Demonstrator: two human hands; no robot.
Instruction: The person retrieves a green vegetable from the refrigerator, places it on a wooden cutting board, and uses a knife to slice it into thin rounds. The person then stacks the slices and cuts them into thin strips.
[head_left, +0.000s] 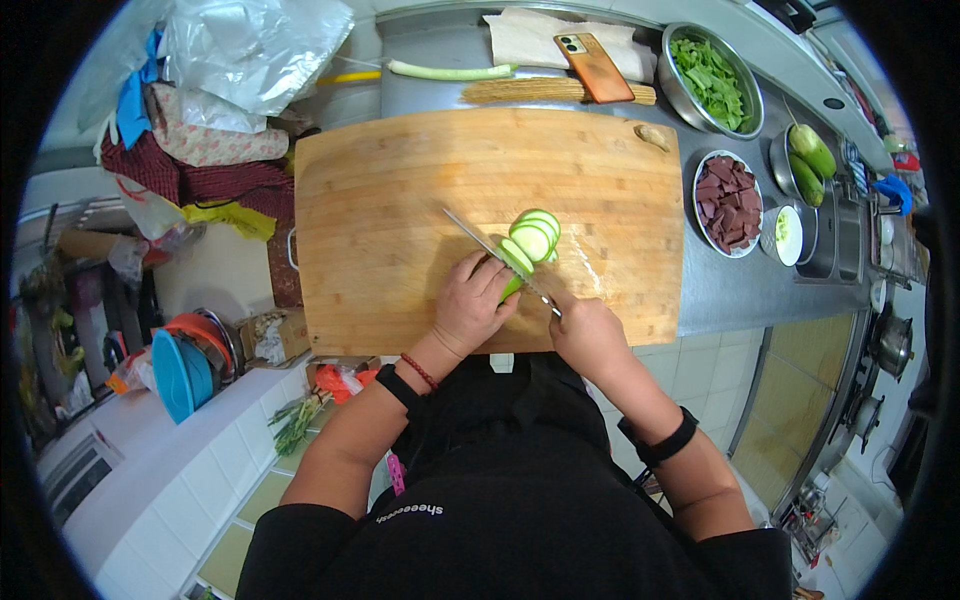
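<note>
On a large wooden cutting board (375, 217), my left hand (474, 301) presses a piece of green squash (512, 286), its fingers bent against it. My right hand (590, 334) grips the handle of a kitchen knife (465, 228). The blade runs diagonally across the squash, beside my left fingertips, seen almost edge-on from above. Just beyond the blade, several round pale-green squash slices (534, 238) lean over one another in a short stack. Wet streaks shine on the board to their right. My palms hide part of the squash and most of the knife handle.
A knob of ginger (652, 137) lies at the board's far right corner. Beyond are a phone (595, 67), a scallion stalk (450, 71) and a steel bowl (667, 90) of leafy greens. Rightward stand a plate of dark-red blocks (727, 204), a white cup (781, 236) and a sink (825, 259).
</note>
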